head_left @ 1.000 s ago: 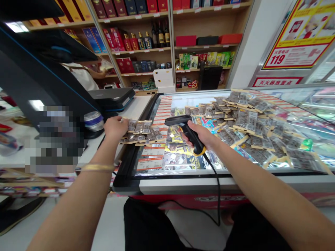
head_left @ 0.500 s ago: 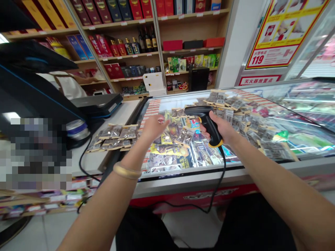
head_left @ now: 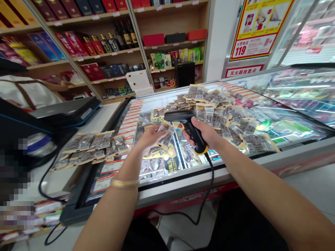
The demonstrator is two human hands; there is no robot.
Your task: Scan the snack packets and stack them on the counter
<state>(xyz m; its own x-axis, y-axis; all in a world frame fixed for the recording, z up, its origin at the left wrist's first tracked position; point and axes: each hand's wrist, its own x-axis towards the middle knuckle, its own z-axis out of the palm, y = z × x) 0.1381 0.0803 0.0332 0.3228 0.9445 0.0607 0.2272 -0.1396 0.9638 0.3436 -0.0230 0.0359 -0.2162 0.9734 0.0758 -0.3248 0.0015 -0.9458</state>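
Far beyond the left hand [head_left: 150, 137] and the right hand [head_left: 208, 134], shelves [head_left: 172, 21] are stacked with boxes, bottles and bags. Under both hands, a glass-topped freezer [head_left: 180, 186] is spread. To the left of the left hand, a counter [head_left: 106, 115] is set against it, and farther off on that side a person [head_left: 28, 92] is partly seen. Beyond the right hand and to its right, a red-edged poster [head_left: 259, 28] is mounted. Past the right hand, a heap [head_left: 201, 94] of packets is strewn on the glass; left of the left hand, a smaller pile [head_left: 89, 146] is laid across the edges of counter and freezer. By the right hand, a scanner [head_left: 193, 130] is clasped around its grip, its head pointed left, its cord [head_left: 202, 205] hung below. By the left hand, one packet [head_left: 167, 134] is pinched between thumb and fingers, near the scanner's head; whether the glass is touched by it cannot be told. Behind the left hand, a bracelet [head_left: 124, 183] is worn.
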